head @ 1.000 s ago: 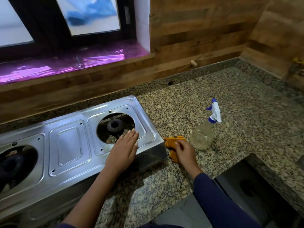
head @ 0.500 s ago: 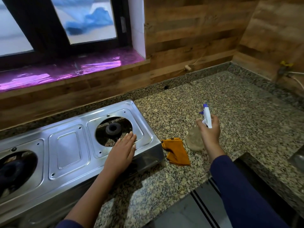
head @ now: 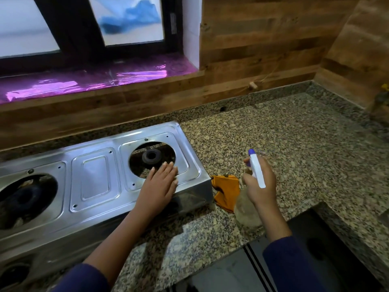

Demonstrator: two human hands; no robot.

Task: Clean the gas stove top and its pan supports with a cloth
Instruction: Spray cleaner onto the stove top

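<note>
While the fingers (head: 166, 170) of the left hand (head: 160, 184) lie straight and close together, holding nothing, their tips reach the near rim of the right burner opening and the palm rests flat on the stove (head: 94, 178). The fingers (head: 246, 160) of the right hand (head: 261, 186) are curled round the neck of a spray bottle (head: 257, 172), gripping it. Its white head with a blue tip points away from the person, and its clear body hangs below the hand, blurred. I cannot tell whether its base touches the worktop (head: 294, 144).

An orange cloth (head: 227, 190) lies crumpled on the worktop between the two hands, just beside the stove's right end and partly behind the bottle. Neither hand touches it.

The steel stove sits on the left part of the speckled granite worktop, its long side running along the wall. Its right burner (head: 151, 156) shows as a dark ring inside a round opening just past the left fingertips. A second burner (head: 23, 199) sits in the opening at the far left. Between the two is a raised rectangular panel.

Dark blue sleeves cover both forearms near the bottom edge. Behind the stove a wood-panelled wall (head: 263, 49) rises from the worktop, with a purple sill (head: 94, 81) under a dark-framed window.
</note>
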